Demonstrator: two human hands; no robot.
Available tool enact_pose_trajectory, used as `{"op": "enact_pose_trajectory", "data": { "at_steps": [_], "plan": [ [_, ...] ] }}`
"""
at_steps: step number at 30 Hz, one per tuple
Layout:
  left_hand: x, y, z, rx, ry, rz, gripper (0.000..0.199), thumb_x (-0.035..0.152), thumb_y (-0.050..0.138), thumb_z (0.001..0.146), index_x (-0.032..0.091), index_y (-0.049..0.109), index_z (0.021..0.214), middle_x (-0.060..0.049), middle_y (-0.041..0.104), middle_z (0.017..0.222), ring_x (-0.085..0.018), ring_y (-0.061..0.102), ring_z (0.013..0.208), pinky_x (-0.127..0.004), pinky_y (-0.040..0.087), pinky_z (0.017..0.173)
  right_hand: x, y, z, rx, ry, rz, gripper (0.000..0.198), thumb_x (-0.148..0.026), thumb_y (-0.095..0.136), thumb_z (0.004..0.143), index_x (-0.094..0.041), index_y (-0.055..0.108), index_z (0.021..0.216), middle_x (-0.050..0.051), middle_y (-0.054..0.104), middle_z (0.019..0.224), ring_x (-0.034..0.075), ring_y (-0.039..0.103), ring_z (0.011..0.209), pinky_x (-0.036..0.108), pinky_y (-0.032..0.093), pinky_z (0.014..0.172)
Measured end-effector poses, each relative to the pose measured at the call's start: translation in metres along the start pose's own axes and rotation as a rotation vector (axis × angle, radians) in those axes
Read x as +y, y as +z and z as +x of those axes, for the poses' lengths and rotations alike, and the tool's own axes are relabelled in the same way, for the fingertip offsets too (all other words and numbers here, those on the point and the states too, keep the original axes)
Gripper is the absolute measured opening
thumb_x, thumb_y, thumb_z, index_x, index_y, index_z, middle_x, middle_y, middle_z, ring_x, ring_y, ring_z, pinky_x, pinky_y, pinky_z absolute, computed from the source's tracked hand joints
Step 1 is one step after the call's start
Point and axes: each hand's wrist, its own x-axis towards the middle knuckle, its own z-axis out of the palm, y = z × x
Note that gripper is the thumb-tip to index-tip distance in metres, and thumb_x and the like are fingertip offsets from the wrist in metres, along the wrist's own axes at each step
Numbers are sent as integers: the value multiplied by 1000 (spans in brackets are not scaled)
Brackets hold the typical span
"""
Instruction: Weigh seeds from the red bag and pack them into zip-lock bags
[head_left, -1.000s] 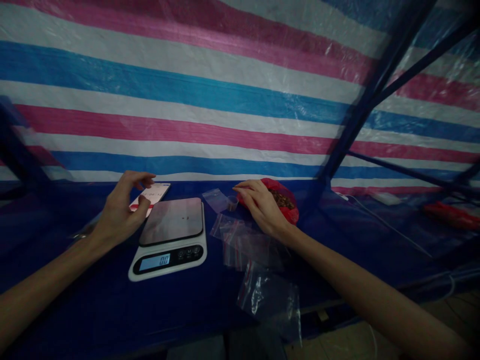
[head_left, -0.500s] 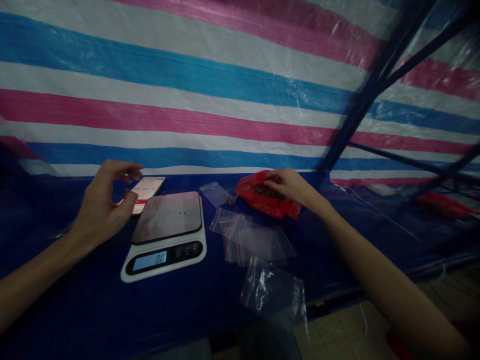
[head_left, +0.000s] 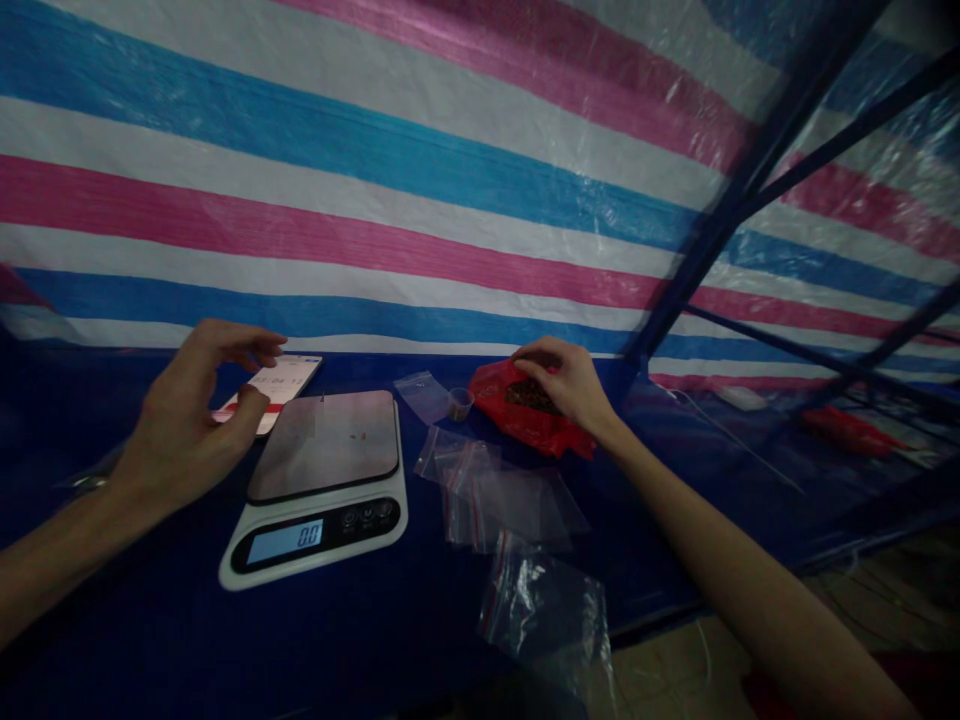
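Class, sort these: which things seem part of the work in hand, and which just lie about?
Likely in the job:
Red bag, right hand at its mouth
Brown bits inside
Scale, reading 0.0
Clear bags
Small cup
Phone, near the left hand (less sure)

Probably just lying about:
Red bundle, far right
White object near it, too dim to name

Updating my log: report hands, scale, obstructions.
Left hand half-curled near phone. Right hand at red bag's mouth, grip unclear. Scale reads 0.0, specks on top. Clear bags beside it, not covering it.
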Motion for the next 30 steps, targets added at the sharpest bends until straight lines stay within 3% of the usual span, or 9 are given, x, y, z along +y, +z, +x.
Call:
{"op": "enact_pose_trajectory", "data": {
  "at_steps": [5,13,17,24,28,30],
  "plan": [
    [10,1,0,-9,15,-13,35,12,53,84,23,58,117,-4,60,105,-18,61,92,-37,51,89,-37,32,-8,-155,-130,80,9,-19,67,91,-20,76,92,4,74,92,17,66,83,31,49,77],
    [10,4,-3,-49,-7,-59,39,11,53,84,25,57,119,-3,61,106,-19,61,93,-40,50,90,-30,51,-6,-121,-110,101,9,-16,75,85,-19,76,94,4,75,92,18,68,84,31,51,80],
    [13,1,-2,-75,12,-43,34,12,53,86,27,58,116,-3,60,107,-20,60,94,-41,49,89,-27,53,-4,-116,-105,143,14,-18,78,83,-20,76,97,5,75,97,19,69,90,32,52,84],
    [14,2,0,-109,33,16,22,18,52,87,30,63,101,-2,58,110,-25,60,106,-48,48,98,-28,57,-3,-36,10,256,20,-26,85,76,-18,75,91,4,72,86,17,66,71,31,54,71],
    [11,3,-2,-99,8,39,18,22,54,86,32,64,98,-2,58,110,-27,60,107,-50,47,99,-27,41,-2,-53,136,500,21,-26,74,84,-17,73,103,6,76,89,20,72,80,33,59,75],
    [10,3,-2,-94,-6,57,17,22,54,86,32,64,97,-3,58,110,-28,59,109,-51,46,98,-18,25,0,10,136,457,18,-21,65,88,-16,74,103,7,77,92,20,73,84,34,58,78]
  ]
}}
